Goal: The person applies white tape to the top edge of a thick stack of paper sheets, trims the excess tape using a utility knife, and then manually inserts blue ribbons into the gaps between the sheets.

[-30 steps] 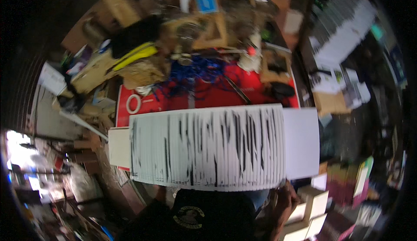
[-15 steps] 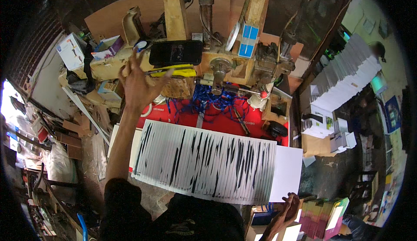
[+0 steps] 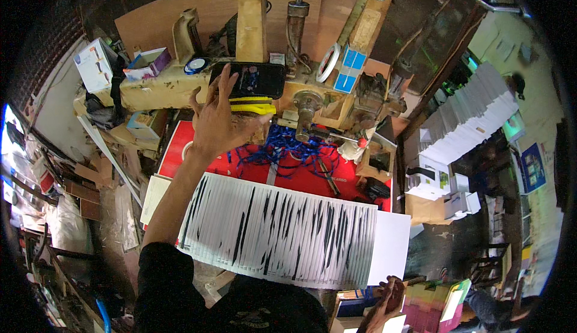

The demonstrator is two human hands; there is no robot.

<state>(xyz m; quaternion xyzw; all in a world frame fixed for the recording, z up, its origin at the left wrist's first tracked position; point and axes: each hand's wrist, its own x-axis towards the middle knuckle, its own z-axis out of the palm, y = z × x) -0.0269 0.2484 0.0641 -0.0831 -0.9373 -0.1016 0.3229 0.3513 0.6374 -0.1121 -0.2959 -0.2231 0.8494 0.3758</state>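
Note:
My left hand (image 3: 217,121) reaches over the bench with its fingers spread, holding nothing. It is in front of a black phone (image 3: 268,81) and beside a yellow utility knife (image 3: 257,108), partly covering both; whether it touches either is unclear. Below my left forearm lies a long row of overlapping white booklets or folded sheets (image 3: 276,231) with black streaks. A plain white sheet (image 3: 389,246) sticks out at its right end. At that sheet's lower corner is my right hand (image 3: 390,297), its fingers curled; I cannot make out what they hold, if anything.
Blue ribbon (image 3: 288,144) lies tangled on a red board (image 3: 180,144) behind the row. A tape roll (image 3: 327,63) and a blue-and-white box (image 3: 350,72) stand by the machine's metal spindle (image 3: 305,114). Tall paper stacks (image 3: 472,114) rise at the right.
My left hand has moved right, from beside the phone to in front of it and the yellow knife. The whole view has shifted slightly. My right hand remains by the sheet's corner.

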